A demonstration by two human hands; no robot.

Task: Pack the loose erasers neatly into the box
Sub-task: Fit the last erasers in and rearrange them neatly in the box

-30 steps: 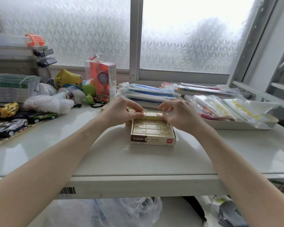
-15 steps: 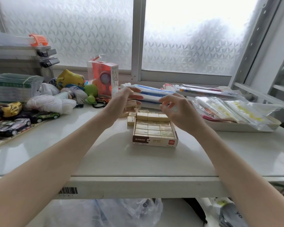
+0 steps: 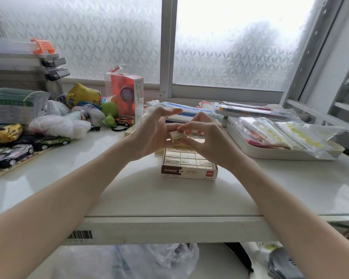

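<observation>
A shallow cardboard box (image 3: 189, 173) with a brown and white front sits mid-table, filled with rows of cream erasers (image 3: 186, 159). Both hands hover just above its far end. My left hand (image 3: 151, 137) and my right hand (image 3: 207, 139) meet around one loose cream eraser (image 3: 178, 136), pinched between the fingertips of both. The far rows of the box are hidden behind my hands. Another loose eraser (image 3: 130, 131) lies on the table left of my left hand.
Toy cars (image 3: 46, 142), white yarn (image 3: 58, 125), plush toys and an orange boxed toy (image 3: 125, 95) crowd the left and back. A white tray (image 3: 270, 153) of plastic bags stands right. Packets lie by the window. The table's front edge (image 3: 169, 228) is near.
My left hand came back from the far left of the box with an eraser. Both hands have closed together around it above the box.
</observation>
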